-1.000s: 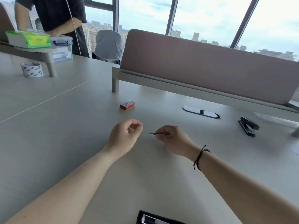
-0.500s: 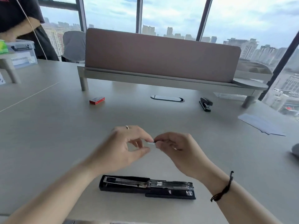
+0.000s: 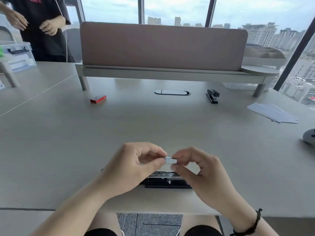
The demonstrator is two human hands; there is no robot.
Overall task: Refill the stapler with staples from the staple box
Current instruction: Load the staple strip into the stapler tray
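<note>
Stapler [image 3: 167, 182], black with its metal staple channel exposed, lies flat on the grey desk [image 3: 68, 142] directly beneath and just behind the two hands, its ends hidden by them. Left hand [image 3: 134, 169] and right hand [image 3: 201, 174] meet above it, each pinching one end of a short silvery strip of staples [image 3: 171, 160] between thumb and forefinger; the remaining fingers of both hands are loosely curled. The strip is held level and clear of the stapler, not touching it. A dark cord bracelet [image 3: 250, 225] circles the right wrist. Staple box [image 3: 98, 98], red and small, rests on the desk well beyond the left hand, toward the far left. A second black stapler [image 3: 212, 96], closed, stands well beyond the right hand, near an oval cable port [image 3: 172, 92] that lies straight ahead of both hands. White sheets of paper [image 3: 272, 113] lie far to the right of the right hand. Behind these runs a raised shelf with a pink divider panel [image 3: 163, 46]. Another person [image 3: 42, 28] in a dark shirt stands at the far left, beyond the desk.
</note>
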